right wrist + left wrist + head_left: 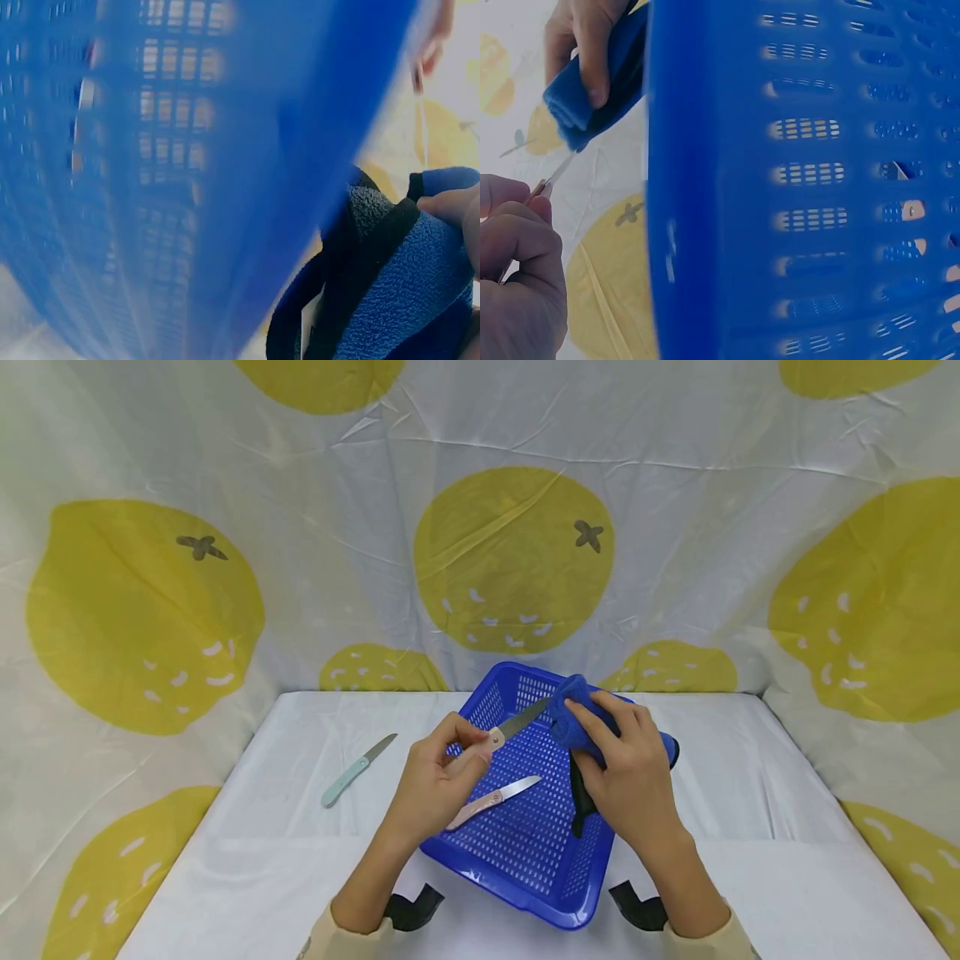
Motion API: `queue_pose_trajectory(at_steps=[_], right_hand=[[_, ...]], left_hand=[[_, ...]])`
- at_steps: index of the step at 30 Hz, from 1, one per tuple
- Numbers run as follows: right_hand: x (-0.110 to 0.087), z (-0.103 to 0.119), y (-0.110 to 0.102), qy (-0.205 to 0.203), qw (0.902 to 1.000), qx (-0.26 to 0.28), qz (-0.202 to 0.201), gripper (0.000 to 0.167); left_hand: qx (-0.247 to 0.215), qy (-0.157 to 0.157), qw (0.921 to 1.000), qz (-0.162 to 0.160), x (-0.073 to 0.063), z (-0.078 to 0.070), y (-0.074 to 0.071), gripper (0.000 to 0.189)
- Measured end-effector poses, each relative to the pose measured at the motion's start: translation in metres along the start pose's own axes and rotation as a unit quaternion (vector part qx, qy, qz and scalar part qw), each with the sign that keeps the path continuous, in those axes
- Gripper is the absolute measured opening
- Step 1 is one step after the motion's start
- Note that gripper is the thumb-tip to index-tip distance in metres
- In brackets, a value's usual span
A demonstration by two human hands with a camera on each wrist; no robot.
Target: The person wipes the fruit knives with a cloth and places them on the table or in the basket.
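In the head view my left hand (432, 777) pinches the pale handle of a folding knife (523, 720), its blade pointing up and to the right. My right hand (628, 768) grips a bunched blue cloth (567, 714) with a black edge, and the blade's tip meets the cloth. Both hands are above a blue plastic basket (517, 902). A second knife with a pink handle (480, 807) lies inside the basket, blade out. In the left wrist view the cloth (577, 105) and the knife blade (561, 169) show beyond the basket's side.
A knife with a mint-green handle (347, 781) lies on the white table (255, 802), left of the basket, its blade out. Behind the table hangs a white curtain (337, 527) printed with yellow lemons. Black straps (414, 910) are at both wrists.
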State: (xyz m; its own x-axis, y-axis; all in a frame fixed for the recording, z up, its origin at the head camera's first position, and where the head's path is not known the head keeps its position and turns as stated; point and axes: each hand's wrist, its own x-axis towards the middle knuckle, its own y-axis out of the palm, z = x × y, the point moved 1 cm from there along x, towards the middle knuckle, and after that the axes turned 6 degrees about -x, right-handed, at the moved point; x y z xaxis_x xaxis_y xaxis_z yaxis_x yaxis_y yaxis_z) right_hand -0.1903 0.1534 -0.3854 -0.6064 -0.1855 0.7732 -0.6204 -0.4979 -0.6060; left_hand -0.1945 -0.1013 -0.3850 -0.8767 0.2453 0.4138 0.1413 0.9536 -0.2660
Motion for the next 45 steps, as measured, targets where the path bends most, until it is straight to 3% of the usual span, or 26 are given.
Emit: queue_pose_trajectory(at_steps=[5, 10, 16, 22, 27, 31, 45], right_hand=[[0.001, -0.018, -0.007, 0.026, 0.9993, 0.001, -0.026, 0.048], [0.001, -0.020, -0.015, 0.031, 0.9992, 0.008, -0.025, 0.045], [-0.001, 0.004, -0.016, -0.010, 0.9994, 0.033, -0.003, 0.046], [-0.003, 0.032, -0.011, -0.069, 0.9962, 0.050, 0.015, 0.045], [-0.005, 0.042, -0.007, -0.091, 0.9938, 0.054, 0.035, 0.047], [-0.006, 0.045, -0.005, -0.090, 0.9934, 0.048, 0.052, 0.048], [-0.001, 0.035, -0.007, -0.058, 0.9968, 0.019, 0.051, 0.047]], left_hand=[[-0.014, -0.013, 0.9998, -0.009, 0.000, -0.001, -0.003, 0.005], [-0.022, -0.015, 0.9996, -0.011, 0.002, -0.001, -0.003, 0.004], [-0.021, -0.016, 0.9996, 0.006, 0.000, 0.002, 0.003, 0.004], [-0.033, 0.010, 0.9993, 0.017, 0.001, 0.002, 0.008, 0.004], [-0.042, 0.026, 0.9986, 0.018, 0.001, 0.002, 0.008, 0.006], [-0.036, 0.026, 0.9989, 0.012, -0.001, 0.001, 0.009, 0.011], [-0.051, 0.030, 0.9983, -0.004, -0.003, -0.003, 0.008, 0.008]])
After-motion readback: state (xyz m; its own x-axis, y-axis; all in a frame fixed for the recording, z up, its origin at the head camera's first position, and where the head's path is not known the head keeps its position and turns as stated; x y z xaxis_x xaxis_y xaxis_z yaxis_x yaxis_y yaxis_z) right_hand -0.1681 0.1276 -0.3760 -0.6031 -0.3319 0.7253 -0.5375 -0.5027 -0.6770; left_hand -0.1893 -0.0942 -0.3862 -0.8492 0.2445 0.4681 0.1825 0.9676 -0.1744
